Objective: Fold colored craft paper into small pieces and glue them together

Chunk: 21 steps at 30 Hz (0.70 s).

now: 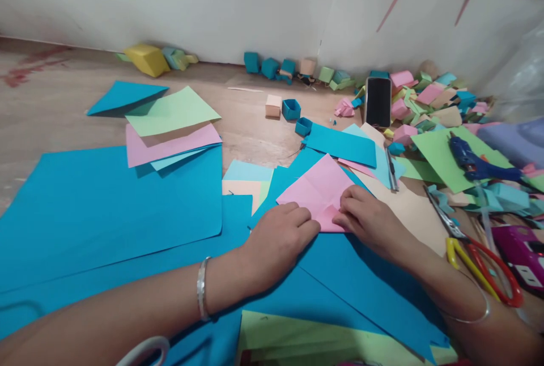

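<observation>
A pink sheet of paper (317,182) with crease lines lies on blue paper, its lower edge folded up. My left hand (283,235) presses on its lower left edge, fingers curled together. At its right side my right hand (365,213) pinches the paper between thumb and fingers. Under and around both hands spread large blue sheets (170,201). A silver bracelet (203,289) circles my left wrist, and a thin bangle (482,309) is on my right forearm.
Scissors (480,258), a blue glue gun (471,159), a pen (391,169) and a phone (378,101) lie to the right, beside a heap of folded paper pieces (429,97). Small paper boxes (270,67) line the wall. Loose coloured sheets (174,111) sit at left.
</observation>
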Each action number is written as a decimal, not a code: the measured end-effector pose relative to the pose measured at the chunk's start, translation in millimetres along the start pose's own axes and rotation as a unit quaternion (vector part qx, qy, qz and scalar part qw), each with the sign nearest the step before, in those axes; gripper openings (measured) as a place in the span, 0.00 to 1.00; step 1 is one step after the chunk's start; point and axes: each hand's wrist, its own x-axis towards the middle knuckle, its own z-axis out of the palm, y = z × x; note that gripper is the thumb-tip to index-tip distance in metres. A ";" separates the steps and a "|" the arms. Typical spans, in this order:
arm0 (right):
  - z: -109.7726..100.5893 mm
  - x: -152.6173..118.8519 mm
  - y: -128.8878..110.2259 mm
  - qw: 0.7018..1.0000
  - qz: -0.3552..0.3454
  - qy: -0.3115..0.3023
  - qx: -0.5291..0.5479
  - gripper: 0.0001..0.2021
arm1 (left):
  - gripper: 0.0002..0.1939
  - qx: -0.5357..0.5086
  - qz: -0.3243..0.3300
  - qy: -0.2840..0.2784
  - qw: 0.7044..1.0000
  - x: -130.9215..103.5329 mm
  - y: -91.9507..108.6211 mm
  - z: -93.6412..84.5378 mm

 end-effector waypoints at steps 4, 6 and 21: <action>0.5 -2.7 0.6 1.000 0.025 0.001 0.001 0.11 | 0.12 0.005 0.009 -0.008 1.000 -0.2 0.7 0.5; 0.3 -3.3 1.6 0.999 0.042 0.005 0.015 0.11 | 0.13 0.008 0.007 -0.005 1.000 -0.1 0.9 0.9; -1.2 -1.3 2.4 0.996 0.055 0.022 0.061 0.11 | 0.12 0.008 -0.001 -0.017 1.000 -1.5 1.5 2.6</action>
